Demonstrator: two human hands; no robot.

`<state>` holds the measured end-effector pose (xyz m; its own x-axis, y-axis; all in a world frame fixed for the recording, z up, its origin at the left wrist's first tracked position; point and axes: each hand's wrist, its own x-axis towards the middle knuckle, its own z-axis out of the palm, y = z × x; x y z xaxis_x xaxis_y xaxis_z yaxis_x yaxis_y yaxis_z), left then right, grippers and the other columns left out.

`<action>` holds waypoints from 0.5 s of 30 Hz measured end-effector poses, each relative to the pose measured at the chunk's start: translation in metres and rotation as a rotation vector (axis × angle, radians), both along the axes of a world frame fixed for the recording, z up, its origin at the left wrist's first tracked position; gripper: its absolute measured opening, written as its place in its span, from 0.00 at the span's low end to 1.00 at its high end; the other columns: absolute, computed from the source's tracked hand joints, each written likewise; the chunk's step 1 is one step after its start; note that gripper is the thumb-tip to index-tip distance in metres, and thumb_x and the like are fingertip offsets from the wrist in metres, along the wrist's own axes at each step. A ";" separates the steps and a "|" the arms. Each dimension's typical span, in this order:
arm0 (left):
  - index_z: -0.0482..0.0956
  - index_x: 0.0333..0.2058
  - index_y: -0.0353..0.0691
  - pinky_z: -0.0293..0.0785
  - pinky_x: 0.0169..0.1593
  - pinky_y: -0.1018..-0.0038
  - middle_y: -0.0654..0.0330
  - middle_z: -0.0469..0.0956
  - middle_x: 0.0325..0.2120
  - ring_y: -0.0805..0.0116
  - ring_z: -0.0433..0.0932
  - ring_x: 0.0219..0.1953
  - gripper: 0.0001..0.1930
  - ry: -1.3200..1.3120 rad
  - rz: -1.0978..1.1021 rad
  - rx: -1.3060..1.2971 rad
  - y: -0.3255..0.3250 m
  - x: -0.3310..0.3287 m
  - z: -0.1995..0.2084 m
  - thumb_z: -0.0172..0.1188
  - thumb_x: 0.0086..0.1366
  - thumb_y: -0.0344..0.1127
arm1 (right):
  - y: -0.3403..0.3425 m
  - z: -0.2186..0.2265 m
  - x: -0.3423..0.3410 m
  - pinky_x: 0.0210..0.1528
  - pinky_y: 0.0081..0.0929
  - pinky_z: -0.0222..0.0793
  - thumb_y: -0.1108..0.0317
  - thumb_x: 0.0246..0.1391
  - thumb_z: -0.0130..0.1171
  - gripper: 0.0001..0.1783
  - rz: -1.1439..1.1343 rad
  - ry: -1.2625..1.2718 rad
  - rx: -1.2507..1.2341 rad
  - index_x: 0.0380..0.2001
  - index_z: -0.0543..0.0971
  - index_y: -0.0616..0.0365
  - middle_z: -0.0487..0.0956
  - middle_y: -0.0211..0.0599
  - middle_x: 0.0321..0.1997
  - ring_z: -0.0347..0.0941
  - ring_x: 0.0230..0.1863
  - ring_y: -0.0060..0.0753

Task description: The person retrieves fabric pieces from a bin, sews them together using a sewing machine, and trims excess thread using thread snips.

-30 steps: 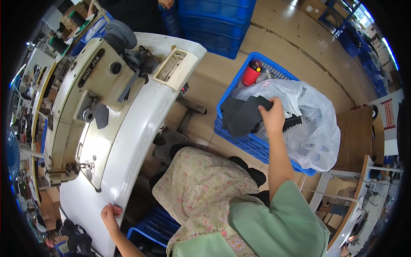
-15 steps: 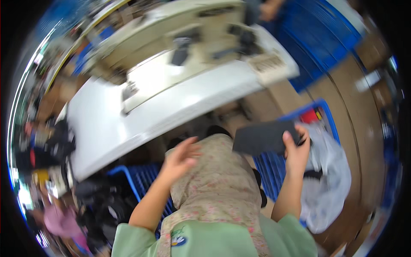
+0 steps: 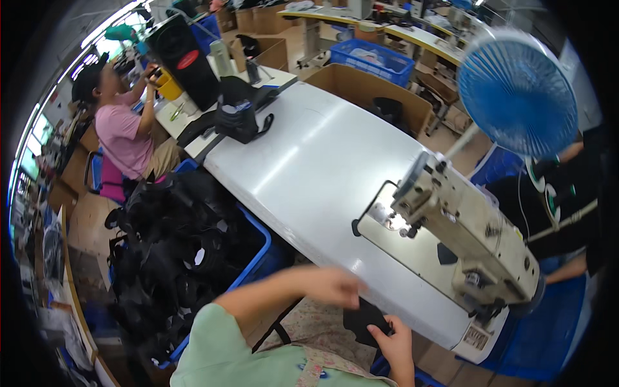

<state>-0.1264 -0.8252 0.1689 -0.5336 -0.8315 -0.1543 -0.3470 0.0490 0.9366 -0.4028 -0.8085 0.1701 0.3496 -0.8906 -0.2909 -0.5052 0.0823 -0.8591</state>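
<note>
My right hand point(image 3: 394, 345) is closed on a flat black piece point(image 3: 364, 322), perhaps fabric or foam, thumb on top, over my lap by the near table edge. My left hand point(image 3: 332, 287) reaches across just above and left of that piece. Motion smears its fingers, and I cannot tell whether it touches the piece. Beyond both hands stands the white sewing table point(image 3: 303, 174), with a cream sewing machine point(image 3: 467, 226) on its right part. A small black scrap point(image 3: 446, 253) lies on the machine's bed.
A blue crate point(image 3: 258, 248) heaped with black sewn pieces point(image 3: 187, 251) stands at my left. One black sewn item point(image 3: 238, 113) lies at the table's far-left end. A blue fan point(image 3: 519, 93) rises behind the machine. A person in pink point(image 3: 122, 126) works at far left; another person's arm point(image 3: 567, 269) shows at right.
My view has swung left and up, bringing the left crate and the far room into sight. My left hand has come across toward the black piece, still in my right hand.
</note>
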 end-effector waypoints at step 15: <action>0.81 0.33 0.34 0.74 0.43 0.59 0.41 0.78 0.30 0.51 0.80 0.38 0.15 -1.019 1.363 -0.826 -0.115 0.342 0.070 0.65 0.52 0.41 | 0.038 -0.034 -0.016 0.31 0.19 0.66 0.65 0.41 0.73 0.16 -0.190 -0.024 -0.083 0.31 0.79 0.61 0.77 0.28 0.25 0.69 0.28 0.16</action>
